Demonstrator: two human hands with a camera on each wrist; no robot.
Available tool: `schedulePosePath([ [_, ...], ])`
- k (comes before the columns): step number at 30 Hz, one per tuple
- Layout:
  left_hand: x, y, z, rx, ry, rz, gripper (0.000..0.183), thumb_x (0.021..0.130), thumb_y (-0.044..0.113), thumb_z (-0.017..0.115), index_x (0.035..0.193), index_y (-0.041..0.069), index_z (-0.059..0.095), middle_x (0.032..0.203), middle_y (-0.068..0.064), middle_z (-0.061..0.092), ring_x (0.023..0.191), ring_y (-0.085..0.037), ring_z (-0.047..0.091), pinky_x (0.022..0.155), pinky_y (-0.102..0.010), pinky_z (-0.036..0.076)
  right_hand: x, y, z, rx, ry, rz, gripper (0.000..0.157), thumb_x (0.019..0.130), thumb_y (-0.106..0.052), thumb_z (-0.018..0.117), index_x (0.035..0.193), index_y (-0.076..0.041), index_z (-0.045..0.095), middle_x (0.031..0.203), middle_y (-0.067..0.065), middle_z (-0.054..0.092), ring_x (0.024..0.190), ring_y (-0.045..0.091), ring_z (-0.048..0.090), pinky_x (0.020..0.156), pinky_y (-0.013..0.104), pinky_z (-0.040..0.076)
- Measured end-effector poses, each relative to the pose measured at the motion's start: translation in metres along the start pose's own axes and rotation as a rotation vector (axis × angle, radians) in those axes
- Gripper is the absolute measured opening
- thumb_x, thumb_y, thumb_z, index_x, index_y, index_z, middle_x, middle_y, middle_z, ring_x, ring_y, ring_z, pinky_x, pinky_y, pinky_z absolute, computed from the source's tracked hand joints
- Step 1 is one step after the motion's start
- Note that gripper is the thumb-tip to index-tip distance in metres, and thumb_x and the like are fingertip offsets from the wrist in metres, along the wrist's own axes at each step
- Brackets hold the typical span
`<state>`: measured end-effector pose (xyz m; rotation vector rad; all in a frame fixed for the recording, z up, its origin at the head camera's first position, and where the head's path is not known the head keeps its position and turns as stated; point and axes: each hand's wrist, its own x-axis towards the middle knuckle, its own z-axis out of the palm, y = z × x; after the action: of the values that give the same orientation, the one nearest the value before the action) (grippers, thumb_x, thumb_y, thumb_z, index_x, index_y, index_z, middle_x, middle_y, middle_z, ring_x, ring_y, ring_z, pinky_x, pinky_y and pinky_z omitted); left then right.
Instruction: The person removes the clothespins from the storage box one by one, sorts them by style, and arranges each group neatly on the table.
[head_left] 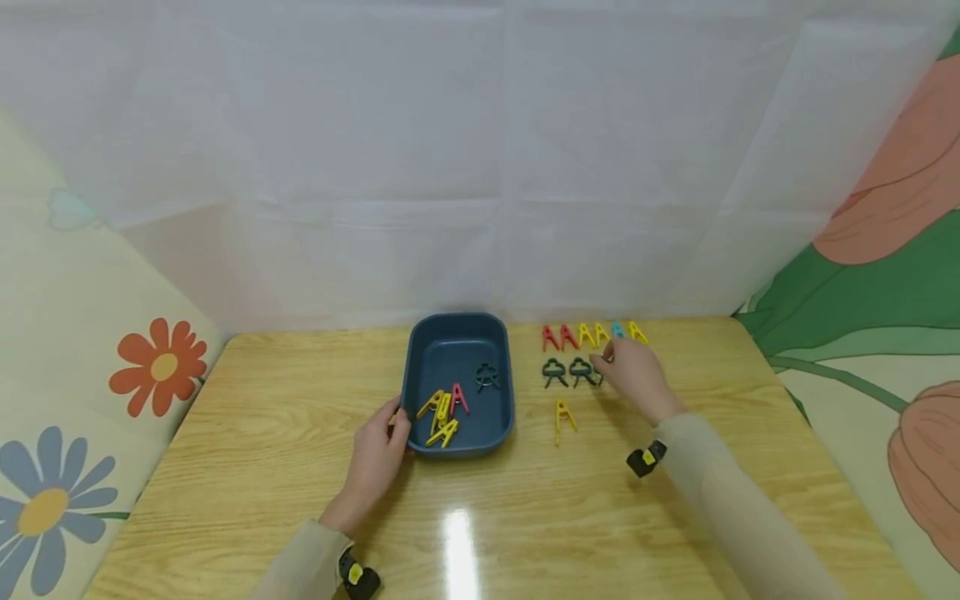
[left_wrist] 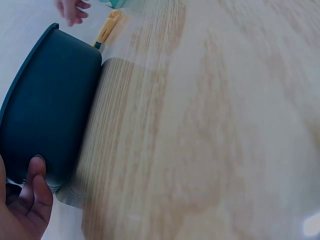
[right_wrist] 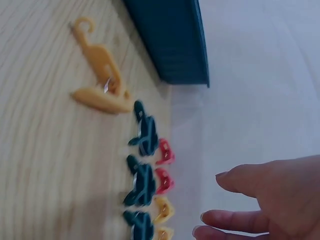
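My left hand [head_left: 378, 442] grips the near left corner of a dark blue plastic bin [head_left: 459, 454], its fingers [left_wrist: 37, 175] against the outer wall. Inside the bin lie several yellow clothespins [head_left: 446, 433], a red clothespin [head_left: 459, 398] and a dark green clip [head_left: 487, 376]. My right hand [head_left: 633, 371] hovers over the right end of a row of dark green clips [head_left: 554, 372], partly hiding the last one. In the right wrist view its thumb and fingers are apart with nothing between them. Nearer me lies a single yellow clothespin [right_wrist: 102, 75] with a hooked end.
Behind the green clips runs a row of red clothespins [head_left: 550, 337], yellow clothespins [head_left: 587, 335] and a blue clothespin [head_left: 618, 330]. All stand on a wood-grain table [head_left: 300, 400]. A white sheet [head_left: 465, 167] hangs along its back edge, with flower-printed panels [head_left: 67, 350] at both sides.
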<state>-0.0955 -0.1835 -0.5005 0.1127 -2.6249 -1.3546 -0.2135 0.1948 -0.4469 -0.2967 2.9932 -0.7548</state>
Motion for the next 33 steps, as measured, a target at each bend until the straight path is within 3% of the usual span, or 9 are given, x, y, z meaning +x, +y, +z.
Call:
schedulePosePath([
  [8,0.002,-0.002,0.001,-0.002,0.001,-0.002,0.042,0.108,0.011,0.045,0.144,-0.007,0.056,0.126,-0.031,0.067,0.086,-0.027,0.074,0.059,-0.023,0.056,0.006,-0.042,-0.004,-0.005,-0.022,-0.091,0.033,0.104,-0.027,0.064,0.105,0.005,0.07,0.09,0.016,0.072,0.066,0.02,0.061,0.066,0.04,0.055],
  [14,0.002,-0.003,0.001,0.007,0.0,0.004,0.042,0.108,0.011,0.045,0.144,-0.008,0.055,0.125,-0.031,0.067,0.08,-0.024,0.073,0.058,-0.023,0.056,0.015,-0.074,-0.002,-0.016,-0.031,-0.161,0.027,0.102,-0.028,0.067,0.096,-0.001,0.069,0.088,0.012,0.071,0.065,0.018,0.059,0.063,0.036,0.052],
  [18,0.003,-0.003,0.002,0.01,-0.002,0.002,0.042,0.108,0.011,0.045,0.144,-0.007,0.055,0.124,-0.03,0.067,0.078,-0.02,0.072,0.059,-0.023,0.055,0.017,-0.097,0.0,0.007,-0.07,-0.185,0.026,0.102,-0.028,0.068,0.097,-0.002,0.069,0.088,0.011,0.07,0.066,0.018,0.059,0.065,0.037,0.053],
  [25,0.001,-0.001,0.001,0.004,-0.008,-0.008,0.042,0.108,0.012,0.045,0.145,-0.005,0.056,0.125,-0.029,0.068,0.078,-0.02,0.071,0.059,-0.024,0.056,0.017,-0.133,0.019,-0.033,-0.133,-0.239,0.025,0.102,-0.029,0.069,0.1,-0.004,0.069,0.089,0.007,0.069,0.068,0.015,0.059,0.063,0.031,0.05],
  [33,-0.001,0.002,0.001,-0.004,0.003,-0.001,0.041,0.108,0.011,0.045,0.144,-0.006,0.057,0.124,-0.029,0.067,0.08,-0.023,0.072,0.058,-0.023,0.056,0.008,-0.159,0.051,-0.19,-0.179,-0.355,0.025,0.101,-0.032,0.07,0.099,-0.007,0.068,0.085,0.003,0.065,0.07,0.014,0.058,0.061,0.029,0.049],
])
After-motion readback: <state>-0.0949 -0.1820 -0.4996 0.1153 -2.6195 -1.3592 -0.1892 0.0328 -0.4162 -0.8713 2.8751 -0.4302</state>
